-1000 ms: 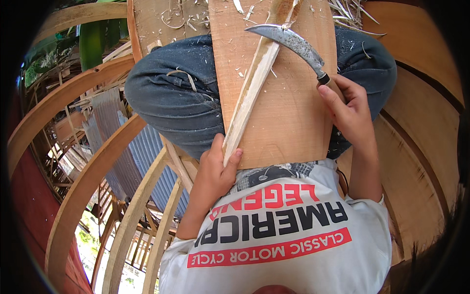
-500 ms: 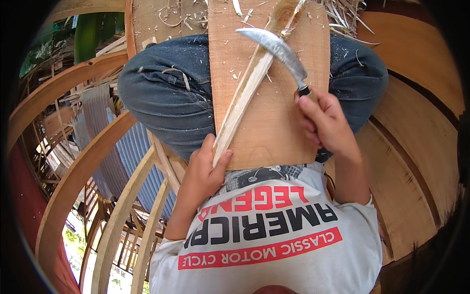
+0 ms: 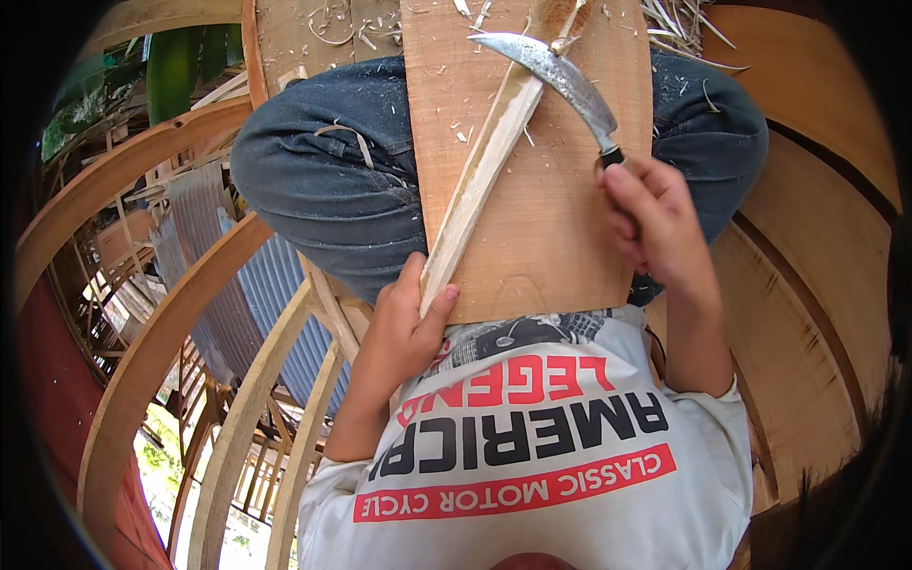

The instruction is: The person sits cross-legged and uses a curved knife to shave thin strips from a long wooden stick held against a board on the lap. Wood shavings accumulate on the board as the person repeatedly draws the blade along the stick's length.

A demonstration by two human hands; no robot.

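Lying slanted on a wooden board (image 3: 541,228) is a long pale wood strip (image 3: 480,180). The left hand (image 3: 404,332) wraps its fingers tight around the strip's near end. The right hand (image 3: 655,223) grips the handle of a curved knife (image 3: 556,71), its blade resting across the strip's far end. Wood shavings (image 3: 328,19) lie beyond the blue-jeaned knees (image 3: 323,176).

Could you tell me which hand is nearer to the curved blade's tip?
Right. The right hand grips the knife handle just below the blade; the left hand holds the wooden strip's near end, farther away.
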